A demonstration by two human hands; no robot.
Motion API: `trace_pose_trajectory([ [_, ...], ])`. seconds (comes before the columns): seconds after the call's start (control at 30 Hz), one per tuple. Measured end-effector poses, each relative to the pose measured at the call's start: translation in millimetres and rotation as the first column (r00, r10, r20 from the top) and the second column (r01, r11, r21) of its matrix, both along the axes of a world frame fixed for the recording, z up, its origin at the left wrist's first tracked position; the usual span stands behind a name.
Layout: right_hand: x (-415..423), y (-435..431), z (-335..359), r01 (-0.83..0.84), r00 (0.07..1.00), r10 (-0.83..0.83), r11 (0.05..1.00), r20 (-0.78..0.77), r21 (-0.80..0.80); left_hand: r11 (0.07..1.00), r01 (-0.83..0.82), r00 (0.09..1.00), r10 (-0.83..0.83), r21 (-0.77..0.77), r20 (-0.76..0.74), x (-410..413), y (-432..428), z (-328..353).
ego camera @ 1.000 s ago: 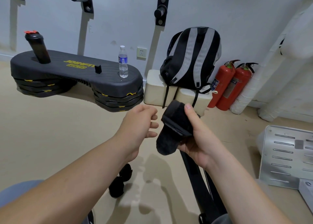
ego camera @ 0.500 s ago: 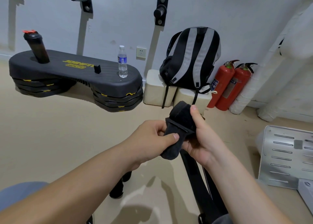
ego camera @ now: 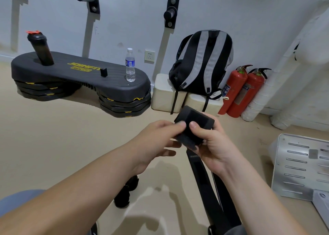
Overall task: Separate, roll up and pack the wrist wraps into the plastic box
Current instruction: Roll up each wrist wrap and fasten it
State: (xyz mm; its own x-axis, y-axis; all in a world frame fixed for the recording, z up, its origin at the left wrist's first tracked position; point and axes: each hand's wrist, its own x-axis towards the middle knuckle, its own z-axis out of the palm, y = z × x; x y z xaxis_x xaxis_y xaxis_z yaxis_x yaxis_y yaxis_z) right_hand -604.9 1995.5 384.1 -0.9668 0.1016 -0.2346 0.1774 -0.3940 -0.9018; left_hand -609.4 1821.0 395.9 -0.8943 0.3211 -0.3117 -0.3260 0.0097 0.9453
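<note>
Wrist wrap (ego camera: 195,126): black, wound into a thick roll, held in the air above the floor, just off the middle of the view toward 4 o'clock.
Loose tail (ego camera: 203,177): black strip hanging from the roll toward 6 o'clock, passing under the right wrist and out of the bottom edge.
Right hand (ego camera: 213,145): curled round the roll from its 4 o'clock side, thumb pressed on the front face.
Left hand (ego camera: 156,140): at 9 o'clock of the roll, thumb tip pinching the roll's near edge right beside the right thumb; lower fingers loosely spread beneath.
Black bundles (ego camera: 127,192): lying on the beige floor (ego camera: 53,137) at 7 o'clock from the roll, partly hidden by the left forearm.
Metal plate (ego camera: 299,165): slotted, pale, at 4 o'clock, well apart from the hands.
Backpack (ego camera: 203,62): grey-and-black striped, upright on cream blocks (ego camera: 163,94) at 12 o'clock from the roll.
Fire extinguishers (ego camera: 236,89): two, red, just beside the backpack at 2 o'clock.
Step platform (ego camera: 80,78): black, at 10 o'clock, carrying a dark shaker (ego camera: 40,48) and a clear water bottle (ego camera: 130,65).
</note>
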Motion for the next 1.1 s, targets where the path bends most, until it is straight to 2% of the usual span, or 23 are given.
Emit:
trace_pose_trajectory([
  [0.1,3.0,-1.6,0.0,-0.069,0.994,0.077,0.993,-0.078,0.094,0.996,-0.059,0.998,0.057,0.073,0.038,-0.8,-0.1,5.4],
  [0.3,5.9,-7.0,-4.7,-0.219,0.946,0.268,0.944,-0.184,0.247,1.0,0.002,1.0,-0.002,-0.005,0.0,-6.6,-2.8,-1.0],
  [0.43,7.9,-9.0,-6.3,-0.236,0.933,0.298,0.931,-0.203,0.28,0.996,0.026,0.998,-0.03,-0.083,-0.05,-6.5,-4.4,-6.4],
  [0.53,8.9,-9.0,-7.2,-0.251,0.938,0.292,0.944,-0.188,0.214,0.998,-0.001,0.996,-0.005,-0.064,-0.086,-9.0,-5.0,-8.9],
  [0.67,5.7,-3.6,-2.3,-0.3,0.949,0.299,0.954,-0.102,0.01,0.993,-0.12,0.974,0.12,0.012,-0.194,-9.3,-3.7,-5.1],
  [0.77,8.5,-5.3,7.7,-0.325,0.946,0.324,0.944,0.017,0.051,0.977,-0.198,0.954,0.21,0.076,-0.216,-7.7,-0.9,-4.4],
  [0.9,14.4,-11.4,15.0,-0.258,0.965,0.256,0.966,0.058,0.023,0.971,-0.227,0.927,0.239,0.076,-0.289,-5.7,0.7,-6.7],
  [1.0,14.3,-12.1,16.3,-0.207,0.977,0.209,0.977,0.034,-0.043,0.984,-0.18,0.903,0.171,0.015,-0.395,-2.0,3.5,-6.4],
  [1.1,15.0,-13.0,18.6,-0.212,0.977,0.213,0.961,-0.015,-0.177,0.968,-0.226,0.814,0.125,-0.111,-0.568,-0.4,6.3,-10.5],
])
